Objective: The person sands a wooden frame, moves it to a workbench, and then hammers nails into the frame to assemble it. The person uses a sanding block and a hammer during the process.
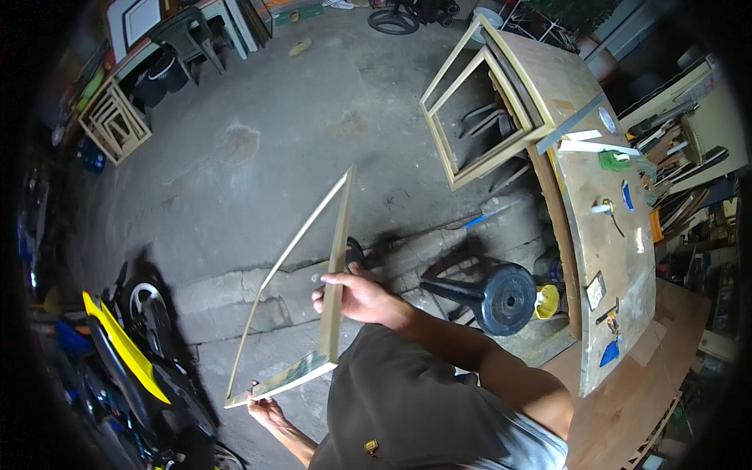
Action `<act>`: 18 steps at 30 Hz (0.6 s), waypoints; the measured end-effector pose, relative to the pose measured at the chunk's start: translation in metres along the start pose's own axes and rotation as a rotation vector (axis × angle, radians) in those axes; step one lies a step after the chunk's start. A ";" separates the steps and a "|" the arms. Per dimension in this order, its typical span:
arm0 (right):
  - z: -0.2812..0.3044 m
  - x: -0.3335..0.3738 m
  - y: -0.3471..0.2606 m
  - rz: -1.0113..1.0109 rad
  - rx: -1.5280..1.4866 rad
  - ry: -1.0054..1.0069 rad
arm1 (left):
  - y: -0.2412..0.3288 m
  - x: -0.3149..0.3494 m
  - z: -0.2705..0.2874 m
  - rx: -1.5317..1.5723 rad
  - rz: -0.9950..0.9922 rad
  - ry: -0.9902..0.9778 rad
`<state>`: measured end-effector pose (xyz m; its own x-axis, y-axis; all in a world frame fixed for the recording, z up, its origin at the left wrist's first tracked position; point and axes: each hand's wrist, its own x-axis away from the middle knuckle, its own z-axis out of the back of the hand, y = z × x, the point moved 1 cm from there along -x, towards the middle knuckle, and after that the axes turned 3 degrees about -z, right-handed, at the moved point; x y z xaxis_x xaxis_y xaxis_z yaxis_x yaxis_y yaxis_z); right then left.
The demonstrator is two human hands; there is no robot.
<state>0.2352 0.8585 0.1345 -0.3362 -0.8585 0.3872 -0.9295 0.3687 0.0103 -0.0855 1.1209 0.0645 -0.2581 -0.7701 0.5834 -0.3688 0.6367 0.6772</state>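
Observation:
An empty light wooden frame [339, 251] is held up in front of my body, tilted over the concrete floor. My right hand [356, 298] is closed around its right-hand bar, about midway along. At the near left corner my left hand [269, 413] grips the lower bar, thumb and fingers on either side of the wood. A pale, patchy face shows on that lower bar. The middle of the frame is open, and the floor is visible through it.
Right of me stands a workbench [607, 258] with small tools on it. Larger wooden frames [458, 168] lean at its far end. A black round stool [507, 299] is beside the bench. On the left are a yellow-and-black motorcycle [133, 352] and nested frames [117, 125].

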 end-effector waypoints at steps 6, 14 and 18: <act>-0.107 -0.110 -0.075 -0.033 0.166 -0.407 | 0.057 -0.111 -0.139 -0.317 -0.102 -0.044; -0.171 -0.315 -0.189 0.006 0.172 -0.462 | 0.112 -0.402 -0.157 -1.231 -0.741 -0.277; -0.221 -0.434 -0.203 0.020 0.333 -0.358 | 0.118 -0.488 -0.263 -1.746 -1.129 -0.210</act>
<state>0.6036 1.2345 0.1681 -0.3308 -0.9427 0.0422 -0.9009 0.3022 -0.3116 0.2323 1.5826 -0.0227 -0.6955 -0.6719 -0.2546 0.5995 -0.7380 0.3099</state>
